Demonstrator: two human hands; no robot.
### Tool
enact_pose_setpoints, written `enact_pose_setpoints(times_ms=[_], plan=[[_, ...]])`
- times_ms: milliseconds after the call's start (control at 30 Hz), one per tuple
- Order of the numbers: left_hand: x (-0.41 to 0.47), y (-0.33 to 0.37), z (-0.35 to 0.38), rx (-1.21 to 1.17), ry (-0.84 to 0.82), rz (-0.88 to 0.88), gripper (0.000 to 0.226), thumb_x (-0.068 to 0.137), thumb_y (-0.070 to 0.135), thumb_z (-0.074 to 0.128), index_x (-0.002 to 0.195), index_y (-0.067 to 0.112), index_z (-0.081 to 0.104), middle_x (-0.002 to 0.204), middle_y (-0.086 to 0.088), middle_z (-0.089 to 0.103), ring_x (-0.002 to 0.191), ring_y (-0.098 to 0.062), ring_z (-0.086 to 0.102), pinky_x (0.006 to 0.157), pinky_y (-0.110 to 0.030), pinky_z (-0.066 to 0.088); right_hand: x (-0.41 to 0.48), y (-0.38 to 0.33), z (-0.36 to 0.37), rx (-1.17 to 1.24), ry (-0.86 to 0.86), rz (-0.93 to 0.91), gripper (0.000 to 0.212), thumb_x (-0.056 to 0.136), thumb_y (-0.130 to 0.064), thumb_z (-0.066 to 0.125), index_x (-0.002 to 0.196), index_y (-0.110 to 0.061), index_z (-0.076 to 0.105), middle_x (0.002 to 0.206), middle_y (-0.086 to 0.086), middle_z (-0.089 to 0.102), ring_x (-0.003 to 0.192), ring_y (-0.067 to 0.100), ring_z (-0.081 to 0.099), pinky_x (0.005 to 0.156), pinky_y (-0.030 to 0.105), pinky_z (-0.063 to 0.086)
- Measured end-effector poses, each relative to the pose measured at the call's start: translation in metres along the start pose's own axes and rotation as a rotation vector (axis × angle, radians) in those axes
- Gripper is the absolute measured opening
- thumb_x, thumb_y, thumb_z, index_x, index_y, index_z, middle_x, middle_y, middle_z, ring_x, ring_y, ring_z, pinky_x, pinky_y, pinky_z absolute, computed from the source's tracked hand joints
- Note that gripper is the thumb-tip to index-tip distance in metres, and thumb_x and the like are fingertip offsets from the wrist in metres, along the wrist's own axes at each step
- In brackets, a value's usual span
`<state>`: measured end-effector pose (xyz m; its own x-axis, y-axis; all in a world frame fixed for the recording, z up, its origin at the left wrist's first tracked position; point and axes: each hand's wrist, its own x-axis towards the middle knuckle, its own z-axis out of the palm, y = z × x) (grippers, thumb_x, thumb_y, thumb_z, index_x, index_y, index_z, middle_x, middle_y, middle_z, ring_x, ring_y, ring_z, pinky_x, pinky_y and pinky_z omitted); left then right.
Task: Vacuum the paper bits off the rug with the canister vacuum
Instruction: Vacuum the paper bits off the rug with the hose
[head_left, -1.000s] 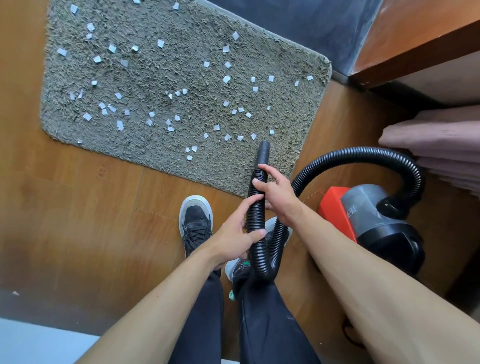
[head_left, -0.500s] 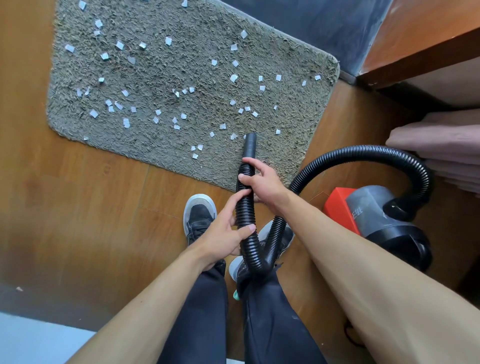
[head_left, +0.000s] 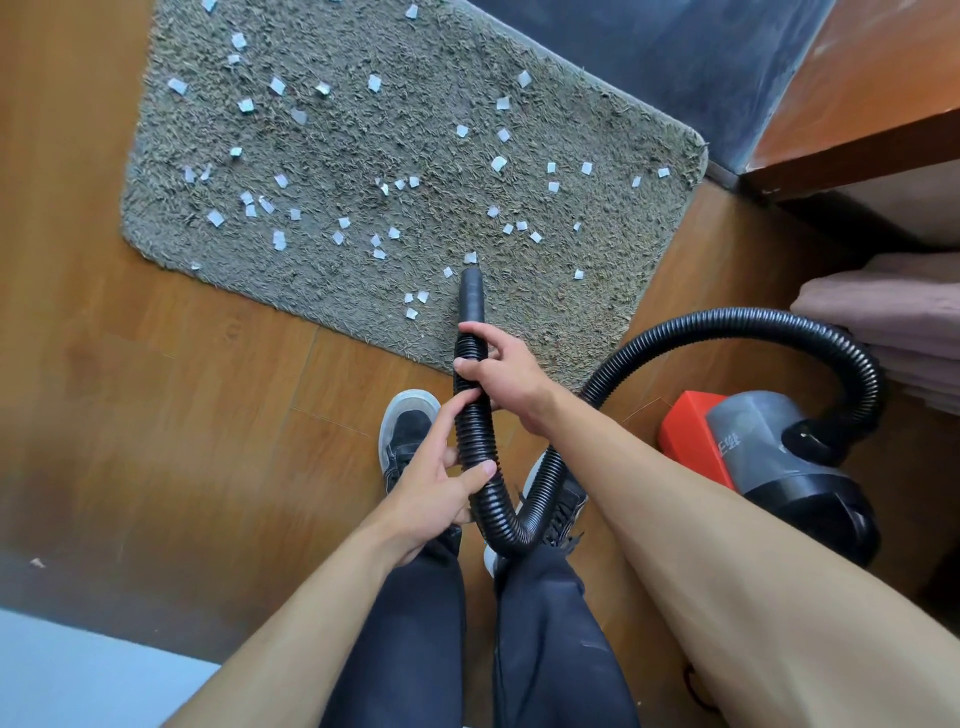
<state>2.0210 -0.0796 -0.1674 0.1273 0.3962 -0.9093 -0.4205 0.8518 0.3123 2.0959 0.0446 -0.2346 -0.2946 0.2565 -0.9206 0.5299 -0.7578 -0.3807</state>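
Brown wooden floor (head_left: 156, 415) carries a grey shaggy rectangular rug (head_left: 337, 291). To the right of the rug stands the canister vacuum (head_left: 769, 457), grey and red with a black base. Its black ribbed plastic hose (head_left: 727, 322) arches up from the body and loops down to the person's hands. The right hand (head_left: 504, 374) grips the hose just behind the smooth nozzle (head_left: 471, 291), fingers (head_left: 478, 328) curled round it. The left hand (head_left: 436, 488) holds it lower, also wrapped round. The nozzle tip points at the rug's near part, just beside some of the small white paper bits (head_left: 498, 163) scattered there.
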Motion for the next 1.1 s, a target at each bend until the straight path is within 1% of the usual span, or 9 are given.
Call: enact_pose_setpoints(times_ms=[200,333,433,533,667,767,833,967,1100], plan=[[-0.001,0.004,0.000,-0.012,0.021,0.014,0.069,0.098,0.006,0.056,0.123,0.070,0.042,0.123,-0.020,0.061,0.086,-0.018,0.064,0.089,-0.062,0.052,0.005,-0.004,0.004,-0.062,0.026,-0.044,0.046,0.092,-0.006,0.060,0.134,-0.025,0.054,0.088,-0.003,0.055,0.074,0.010,0.057,0.050,0.014,0.044],[0.005,0.012,-0.010,-0.005,0.017,0.043,0.068,0.096,0.006,0.059,0.128,0.064,0.042,0.118,-0.023,0.061,0.089,-0.021,0.063,0.086,-0.060,0.055,0.010,-0.012,0.007,-0.051,0.052,-0.074,0.045,0.091,-0.008,0.061,0.132,-0.025,0.055,0.085,-0.002,0.056,0.073,0.012,0.060,0.054,0.018,0.047],[0.010,0.015,-0.017,-0.026,-0.007,0.053,0.068,0.095,0.005,0.060,0.130,0.061,0.043,0.105,-0.014,0.063,0.087,-0.022,0.063,0.077,-0.050,0.060,0.012,-0.014,0.007,-0.019,0.058,-0.108,0.043,0.092,-0.007,0.061,0.130,-0.023,0.055,0.084,0.000,0.058,0.074,0.014,0.061,0.052,0.018,0.050],[0.010,0.009,-0.018,-0.037,-0.037,0.036,0.069,0.095,0.006,0.061,0.130,0.062,0.042,0.103,-0.010,0.063,0.087,-0.020,0.062,0.068,-0.038,0.057,0.010,-0.009,0.006,-0.029,0.056,-0.092,0.042,0.092,-0.008,0.061,0.131,-0.024,0.055,0.085,0.000,0.058,0.073,0.014,0.061,0.049,0.017,0.049],[0.002,-0.004,-0.011,-0.086,-0.040,0.032,0.069,0.095,0.004,0.061,0.131,0.060,0.042,0.106,-0.013,0.061,0.084,-0.019,0.063,0.068,-0.036,0.057,0.005,0.001,0.004,-0.105,0.019,-0.056,0.044,0.092,-0.010,0.062,0.133,-0.026,0.055,0.089,0.004,0.057,0.082,0.019,0.061,0.065,0.034,0.056],[-0.004,-0.011,-0.007,-0.124,0.016,0.054,0.070,0.094,0.001,0.060,0.133,0.057,0.042,0.103,-0.012,0.063,0.071,-0.013,0.062,0.058,-0.028,0.054,0.004,0.001,0.008,-0.158,-0.017,-0.066,0.045,0.091,-0.010,0.063,0.133,-0.025,0.056,0.085,0.001,0.056,0.075,0.014,0.060,0.057,0.024,0.051],[-0.006,-0.014,-0.007,-0.155,0.053,0.052,0.071,0.095,-0.001,0.059,0.136,0.054,0.041,0.103,-0.011,0.065,0.070,-0.012,0.062,0.059,-0.032,0.056,0.005,-0.001,0.015,-0.191,-0.036,-0.082,0.045,0.091,-0.010,0.063,0.133,-0.024,0.056,0.083,-0.001,0.057,0.073,0.012,0.059,0.058,0.020,0.049],[-0.005,-0.012,-0.017,-0.152,0.079,0.045,0.072,0.094,0.001,0.060,0.135,0.057,0.041,0.110,-0.012,0.067,0.080,-0.018,0.065,0.075,-0.048,0.058,0.011,-0.003,0.025,-0.230,-0.012,-0.115,0.047,0.088,-0.013,0.065,0.132,-0.026,0.057,0.089,0.000,0.061,0.081,0.016,0.062,0.078,0.034,0.057],[-0.003,-0.006,-0.021,-0.126,0.025,0.041,0.071,0.095,0.004,0.061,0.133,0.060,0.042,0.115,-0.018,0.062,0.086,-0.022,0.064,0.075,-0.051,0.060,0.010,-0.005,0.021,-0.186,0.008,-0.084,0.046,0.090,-0.011,0.064,0.133,-0.025,0.055,0.088,0.001,0.061,0.081,0.018,0.064,0.061,0.026,0.051]])
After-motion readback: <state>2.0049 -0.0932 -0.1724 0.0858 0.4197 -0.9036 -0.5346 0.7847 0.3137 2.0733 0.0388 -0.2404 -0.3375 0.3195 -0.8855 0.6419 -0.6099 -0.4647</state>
